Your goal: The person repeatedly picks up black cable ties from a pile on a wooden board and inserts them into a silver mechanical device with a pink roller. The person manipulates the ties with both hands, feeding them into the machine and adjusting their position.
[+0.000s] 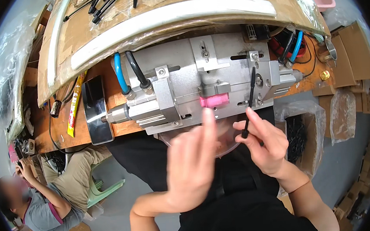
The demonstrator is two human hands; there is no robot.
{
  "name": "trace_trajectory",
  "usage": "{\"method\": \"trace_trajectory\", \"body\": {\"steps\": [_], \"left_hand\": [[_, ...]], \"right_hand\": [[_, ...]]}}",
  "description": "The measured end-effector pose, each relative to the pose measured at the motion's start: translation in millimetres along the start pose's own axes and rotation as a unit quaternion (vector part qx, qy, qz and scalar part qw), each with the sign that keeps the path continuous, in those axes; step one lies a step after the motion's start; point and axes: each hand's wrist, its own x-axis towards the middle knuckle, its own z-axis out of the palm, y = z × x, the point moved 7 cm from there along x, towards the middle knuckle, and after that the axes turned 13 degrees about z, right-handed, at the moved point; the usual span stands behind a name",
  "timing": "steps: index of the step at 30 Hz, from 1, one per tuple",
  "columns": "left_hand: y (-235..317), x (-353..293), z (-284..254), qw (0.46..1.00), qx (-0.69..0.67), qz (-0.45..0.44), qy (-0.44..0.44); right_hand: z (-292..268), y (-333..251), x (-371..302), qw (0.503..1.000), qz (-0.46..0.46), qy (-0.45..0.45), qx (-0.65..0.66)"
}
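Note:
A slim black rod [252, 97] with a thicker collar at its lower end stands nearly upright between the thumb and fingers of my right hand [269, 146]. Its tip reaches up in front of the right side of the metal fixture [190, 71]. My left hand [191, 163] is blurred by motion, its index finger stretched out just below a pink cylindrical piece [214, 100]. That piece lies at the front middle of the fixture, against a small metal block [216, 88]. Whether the fingertip touches it, I cannot tell. Nothing shows in the left hand.
Several black rods [111, 4] lie on the plastic-wrapped cardboard [173, 27] above the fixture. A phone [96, 109] and a yellow packet [75, 104] rest at left. Below the fixture is a clear bowl [229, 149]. A box of black parts [297, 137] stands right; a person [53, 204] sits left.

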Motion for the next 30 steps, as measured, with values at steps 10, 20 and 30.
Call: {"method": "trace_trajectory", "body": {"steps": [10,20,30], "left_hand": [[11,11,54,0.996,0.039,-0.015,-0.076],[-43,53,-24,0.997,0.073,-0.025,0.02],[-211,120,-54,0.994,-0.073,-0.079,-0.01]], "right_hand": [[-19,3,5,0.999,0.028,-0.002,0.024],[12,13,-1,1.0,0.017,-0.024,-0.006],[39,13,7,0.999,-0.009,-0.052,-0.008]]}}
